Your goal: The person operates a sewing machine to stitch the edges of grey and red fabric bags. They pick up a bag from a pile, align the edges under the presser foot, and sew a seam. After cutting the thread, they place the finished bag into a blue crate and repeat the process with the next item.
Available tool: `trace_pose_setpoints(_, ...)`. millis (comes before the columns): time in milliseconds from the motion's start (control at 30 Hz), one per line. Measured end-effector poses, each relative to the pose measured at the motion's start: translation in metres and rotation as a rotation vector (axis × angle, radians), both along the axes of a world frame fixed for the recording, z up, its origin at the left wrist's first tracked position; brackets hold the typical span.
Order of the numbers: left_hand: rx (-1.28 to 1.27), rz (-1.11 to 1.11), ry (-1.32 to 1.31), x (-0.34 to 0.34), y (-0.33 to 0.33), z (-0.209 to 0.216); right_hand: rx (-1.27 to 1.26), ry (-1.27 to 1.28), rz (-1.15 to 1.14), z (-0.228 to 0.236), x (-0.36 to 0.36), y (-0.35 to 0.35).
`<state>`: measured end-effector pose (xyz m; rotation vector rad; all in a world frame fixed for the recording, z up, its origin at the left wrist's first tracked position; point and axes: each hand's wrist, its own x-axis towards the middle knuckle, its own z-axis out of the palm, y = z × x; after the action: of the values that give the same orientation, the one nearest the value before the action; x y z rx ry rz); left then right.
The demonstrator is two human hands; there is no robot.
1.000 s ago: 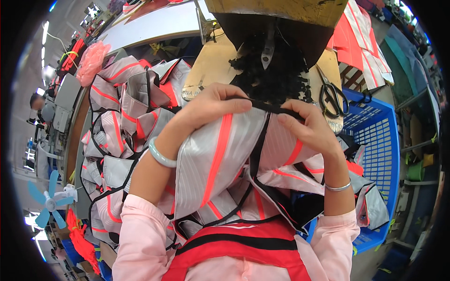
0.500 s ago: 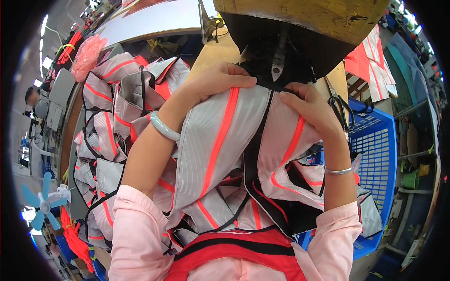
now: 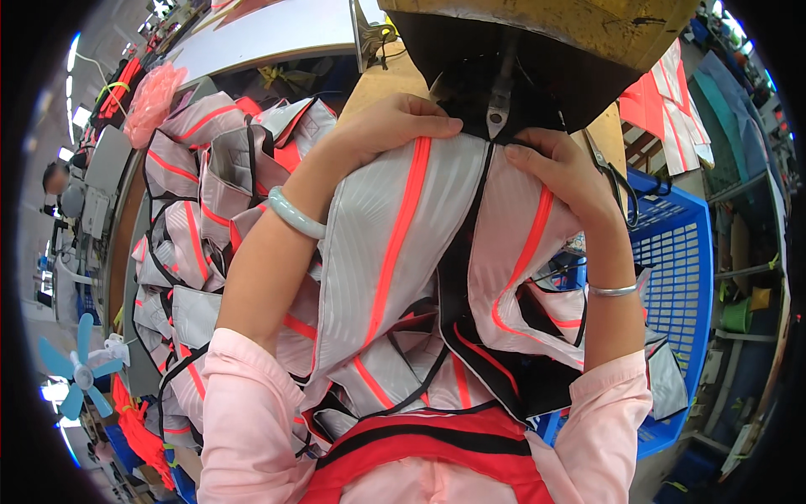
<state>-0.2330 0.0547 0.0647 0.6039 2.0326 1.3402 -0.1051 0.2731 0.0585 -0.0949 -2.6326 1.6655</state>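
A light grey fabric piece (image 3: 369, 227) with red-orange stripes and black binding hangs from both hands, its lower part draping over my lap. Its upper edge lies beneath the pointed metal tip (image 3: 498, 116) of a dark-fronted machine (image 3: 537, 50). Left of that tip, my left hand (image 3: 395, 126) pinches the edge between thumb and fingers. On the other side, my right hand (image 3: 558, 166) grips the black-edged part the same way. Whether the tip touches the fabric I cannot tell.
Heaped at the left are several similar striped pieces (image 3: 195, 239). A blue plastic basket (image 3: 672, 252) stands at the right, below scissors (image 3: 617, 181) on the table edge. A small blue fan (image 3: 82, 367) is at the far left. Shelving (image 3: 739, 277) rises at far right.
Both hands have shifted slightly upward and the fabric's top edge has risen with them toward the metal tip. Both hands keep their hold.
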Motion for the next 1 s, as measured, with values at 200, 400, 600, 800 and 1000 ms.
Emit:
trace_pose_setpoints(200,-0.136,-0.105,0.195,-0.007,-0.019,-0.002,-0.056,-0.019,0.118,0.022,0.044,0.006)
trace_pose_setpoints(400,-0.115,-0.514,0.335,0.069,-0.056,-0.014,0.060,0.197,0.156,0.066,0.209,0.058)
trace_pose_setpoints(600,-0.120,-0.558,0.172,0.136,-0.040,0.014,0.998,0.252,-1.090,0.131,0.376,0.181)
trace_pose_setpoints(800,-0.243,-0.663,0.537,0.157,0.016,0.008,0.820,0.674,-0.489,0.053,0.284,0.084)
trace_pose_setpoints(1000,-0.634,-1.119,0.406,0.147,0.060,-0.004,0.696,0.848,-0.180,-0.068,0.159,-0.161)
